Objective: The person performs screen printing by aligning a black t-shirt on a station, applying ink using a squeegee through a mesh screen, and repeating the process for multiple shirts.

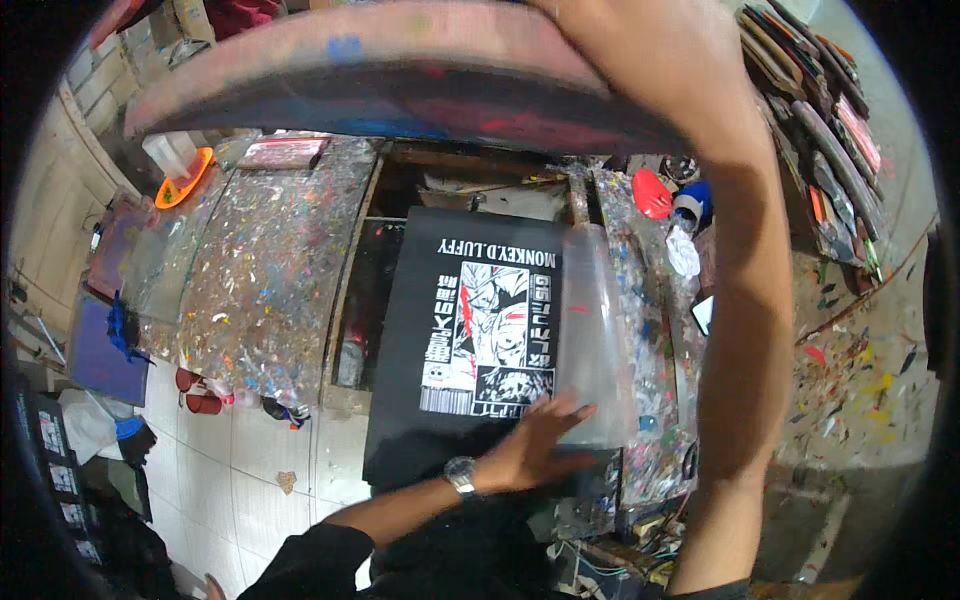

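My right hand [640, 45] is raised at the top, gripping the edge of a wide paint-smeared frame [440, 50], likely a printing screen, tilted up and blurred. Below lies a black fabric piece [400, 380], flat over a board, with a white, grey and red comic-style print [495, 330]. Along its right side rests a clear, film-like sheet [595, 330]. At the print's lower right corner is my left hand [535, 447], a watch on its wrist, fingers spread by the sheet's lower end. Whether they press on it is unclear.
Paint-spattered bench tops [270, 260] flank the black fabric. An orange tray [185, 180] with a clear container stands at far left, and a red lid-like piece [652, 193] at right. Stacked frames [835, 150] lean at the upper right; purple screens [108, 345] stand at left.
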Demonstrator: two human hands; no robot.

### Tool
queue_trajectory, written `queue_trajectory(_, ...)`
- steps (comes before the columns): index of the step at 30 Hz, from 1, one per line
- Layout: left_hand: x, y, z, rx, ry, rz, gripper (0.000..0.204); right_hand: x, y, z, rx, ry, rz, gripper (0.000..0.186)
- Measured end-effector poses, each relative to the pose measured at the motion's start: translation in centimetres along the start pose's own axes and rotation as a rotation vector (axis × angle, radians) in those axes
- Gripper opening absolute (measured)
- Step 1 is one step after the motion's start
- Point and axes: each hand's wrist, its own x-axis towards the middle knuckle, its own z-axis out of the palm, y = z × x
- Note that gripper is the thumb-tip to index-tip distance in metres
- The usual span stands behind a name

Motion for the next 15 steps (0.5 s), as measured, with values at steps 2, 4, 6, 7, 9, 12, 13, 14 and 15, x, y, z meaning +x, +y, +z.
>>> queue_trajectory(2,3.5,-5.2,-3.0,-0.879,-0.256,-0.087,0.052,1.7,-0.9,-2.2,-0.059,-0.235,0.191,0.069)
queue_trajectory(4,9.1,-13.0,-7.4,-0.281,-0.050,-0.199,0.039,3.5,0.0,-0.9,-0.205,-0.246,0.067,0.058)
queue_trajectory(6,14.3,-20.1,-10.6,0.049,0.347,-0.074,0.039,3.8,1.3,-0.1,-0.350,-0.194,-0.110,0.048)
queue_trajectory(7,14.7,-27.3,-10.8,0.526,0.413,-0.106,0.040,4.8,0.8,-1.1,-0.306,-0.196,-0.167,0.041)
queue_trajectory(9,15.4,-33.3,-12.3,0.585,0.049,-0.187,0.034,4.8,1.1,-1.6,-0.189,-0.221,-0.130,0.048)
queue_trajectory(12,18.3,-28.4,-11.9,0.444,0.376,0.183,0.016,4.1,1.5,-2.2,0.024,-0.236,0.091,0.061)
queue_trajectory(13,18.2,-26.9,-12.8,0.436,0.364,0.201,0.016,3.9,1.6,-2.1,0.103,-0.198,0.123,0.064)
queue_trajectory(14,16.0,-26.8,-15.4,0.138,0.404,-0.059,0.015,4.9,1.3,0.3,0.118,-0.167,0.185,0.067)
queue_trajectory(15,15.9,-25.6,-15.5,-0.226,0.454,-0.281,0.014,5.0,1.4,-0.6,0.079,-0.166,0.209,0.068)
